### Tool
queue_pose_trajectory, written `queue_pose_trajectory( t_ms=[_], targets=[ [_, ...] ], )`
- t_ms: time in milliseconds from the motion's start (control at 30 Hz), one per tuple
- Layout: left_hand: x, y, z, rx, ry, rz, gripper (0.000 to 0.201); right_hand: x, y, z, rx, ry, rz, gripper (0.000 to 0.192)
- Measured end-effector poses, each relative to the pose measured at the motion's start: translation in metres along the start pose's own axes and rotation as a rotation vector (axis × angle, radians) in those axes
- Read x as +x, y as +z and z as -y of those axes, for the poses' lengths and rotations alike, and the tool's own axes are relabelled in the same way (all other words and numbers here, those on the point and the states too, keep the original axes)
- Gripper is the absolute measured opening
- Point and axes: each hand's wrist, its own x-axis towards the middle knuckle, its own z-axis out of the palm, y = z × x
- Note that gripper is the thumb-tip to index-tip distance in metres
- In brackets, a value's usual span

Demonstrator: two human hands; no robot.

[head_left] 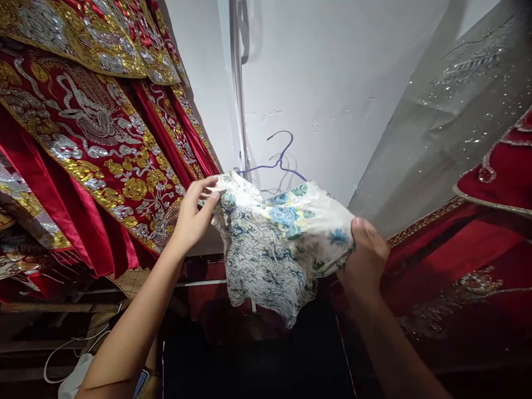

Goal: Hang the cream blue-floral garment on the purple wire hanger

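Observation:
A short floral blouse [266, 249], white with blue flowers on top and a grey-blue pattern below, hangs on a thin purple hanger [279, 163] in the middle of the view. My left hand [196, 213] is at its left shoulder, thumb and fingers closed around the fabric edge. On the other side, my right hand [368, 252] grips the sleeve end, thumb in front and fingers mostly hidden behind, drawing the sleeve out to the right. The hanger's hook stands up free in front of the wall, touching no rail that I can see.
Red costumes with gold and silver embroidery [133, 188] hang close on the left. At right are a sheer sequined cloth [457, 111] and a red beaded garment [502, 166]. Behind is a white wall [332, 66] with a vertical pipe [238, 83]. A white cable [52, 354] lies lower left.

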Motion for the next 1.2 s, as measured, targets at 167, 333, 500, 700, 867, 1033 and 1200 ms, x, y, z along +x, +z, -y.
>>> queue_pose_trajectory(
  t_ms=[167, 333, 500, 700, 867, 1033, 1200],
  targets=[
    [-0.025, 0.019, -0.016, -0.71, -0.516, 0.41, 0.044, -0.071, -0.012, 0.01, -0.217, -0.204, 0.656, 0.019],
    [-0.058, 0.004, -0.025, -0.818, -0.825, 0.599, 0.036, -0.061, 0.0, 0.022, -0.292, -0.126, 1.501, 0.055],
    [-0.058, -0.036, -0.031, -0.284, -0.526, 0.737, 0.03, -0.009, 0.017, -0.021, -0.415, -0.236, 0.931, 0.056],
    [-0.018, -0.055, 0.001, 0.274, -0.109, 0.232, 0.028, 0.021, 0.053, -0.033, -0.19, 0.085, 1.048, 0.038],
    [-0.013, -0.048, 0.021, 0.425, 0.102, -0.119, 0.029, 0.053, 0.092, -0.008, 0.076, 0.152, 0.752, 0.038],
    [-0.045, -0.017, 0.026, 0.414, 0.105, -0.298, 0.043, 0.084, 0.089, -0.002, 0.139, 0.17, 0.605, 0.04],
    [-0.073, 0.036, 0.054, -0.02, -0.174, -0.279, 0.056, 0.062, 0.057, -0.013, 0.054, 0.203, 0.513, 0.043]
  ],
)
